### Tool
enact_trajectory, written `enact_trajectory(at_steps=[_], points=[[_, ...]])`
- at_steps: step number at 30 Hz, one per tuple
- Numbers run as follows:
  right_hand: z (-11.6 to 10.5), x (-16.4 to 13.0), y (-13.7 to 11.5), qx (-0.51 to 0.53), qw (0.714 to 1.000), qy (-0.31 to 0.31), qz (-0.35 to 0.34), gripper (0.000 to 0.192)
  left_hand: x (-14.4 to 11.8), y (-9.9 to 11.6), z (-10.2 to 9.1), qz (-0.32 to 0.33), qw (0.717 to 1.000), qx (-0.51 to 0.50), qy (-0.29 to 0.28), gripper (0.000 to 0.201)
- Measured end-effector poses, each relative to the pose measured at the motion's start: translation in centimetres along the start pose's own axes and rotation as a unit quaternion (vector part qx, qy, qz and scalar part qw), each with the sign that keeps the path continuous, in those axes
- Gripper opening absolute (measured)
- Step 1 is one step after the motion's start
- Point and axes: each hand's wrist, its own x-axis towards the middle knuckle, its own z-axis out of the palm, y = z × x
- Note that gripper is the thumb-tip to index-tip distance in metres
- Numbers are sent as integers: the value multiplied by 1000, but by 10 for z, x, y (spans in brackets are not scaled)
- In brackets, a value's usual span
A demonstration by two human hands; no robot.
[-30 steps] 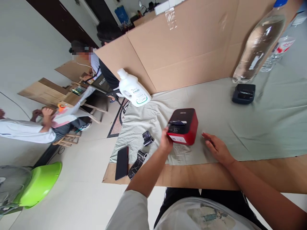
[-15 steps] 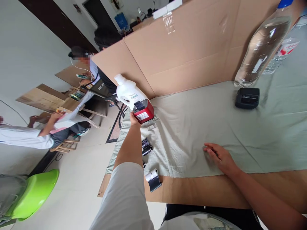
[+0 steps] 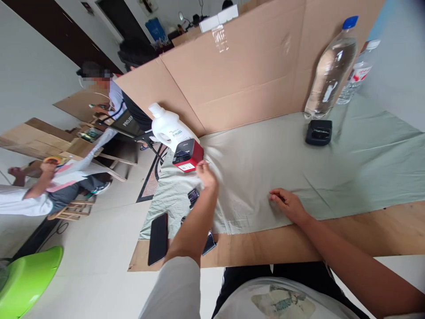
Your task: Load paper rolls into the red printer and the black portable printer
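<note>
A small red and black printer [image 3: 187, 156] stands on the pale green cloth [image 3: 299, 168] at the table's left end, against a white jug [image 3: 168, 129]. My left hand [image 3: 206, 174] hovers just right of the printer, fingers loosely apart, holding nothing. My right hand [image 3: 288, 204] rests flat on the cloth near the front edge, fingers spread. A black roll [image 3: 193, 196] lies beside my left forearm. Another roll [image 3: 209, 243] is partly hidden under that arm. A black phone [image 3: 158, 238] lies at the front left corner.
A cardboard wall [image 3: 245, 75] stands along the table's back. A clear water bottle [image 3: 330, 71], a smaller bottle [image 3: 355, 77] and a small black device [image 3: 318, 132] sit at the back right. Other people work at left. A green basin [image 3: 29, 283] is on the floor.
My left hand carried the red printer from the table's middle to the left end beside the jug, set it down and let go. My right hand stayed on the cloth.
</note>
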Motion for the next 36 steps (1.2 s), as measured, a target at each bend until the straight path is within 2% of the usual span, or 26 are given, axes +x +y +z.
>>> enact_trajectory(at_steps=[3, 5, 8, 11, 13, 15, 17, 20, 22, 24, 27, 30, 33, 36], points=[[-5, -5, -1, 81, 996, 14, 26, 33, -58, -54, 8, 12, 999, 29, -19, 7], [-9, -14, -1, 125, 991, 34, 40, 33, -93, -82, 3, 58, 991, 97, -78, 5], [-14, -31, 1, 142, 988, 34, 51, 31, -123, -101, -13, 124, 962, 163, -182, 11], [-19, -31, 6, 115, 993, -14, 39, 30, -127, -100, -25, 142, 948, 191, -212, 13], [-30, -10, 12, 48, 999, -8, 3, 32, -124, -98, -27, 140, 945, 204, -216, 12], [-51, 28, 17, -61, 994, 68, -51, 35, -122, -96, -24, 144, 939, 214, -228, 10], [-80, 76, 22, -167, 968, 169, -77, 38, -122, -96, -22, 145, 933, 220, -246, 7], [-125, 142, 29, -288, 923, 255, -6, 56, -124, -97, -19, 139, 929, 222, -262, 5], [-148, 173, 34, -342, 901, 259, 66, 77, -124, -97, -19, 136, 928, 223, -264, 5], [-161, 189, 42, -362, 890, 237, 141, 95, -123, -96, -19, 133, 929, 223, -263, 5], [-164, 196, 51, -334, 891, 205, 229, 103, -122, -96, -19, 115, 929, 220, -274, 5], [-157, 191, 53, -310, 894, 207, 249, 95, -121, -97, -20, 99, 929, 216, -284, 6], [-145, 180, 47, -282, 903, 236, 223, 92, -122, -99, -21, 89, 938, 206, -265, 10], [-123, 154, 34, -230, 939, 228, 118, 88, -123, -98, -21, 63, 954, 152, -251, 18]])
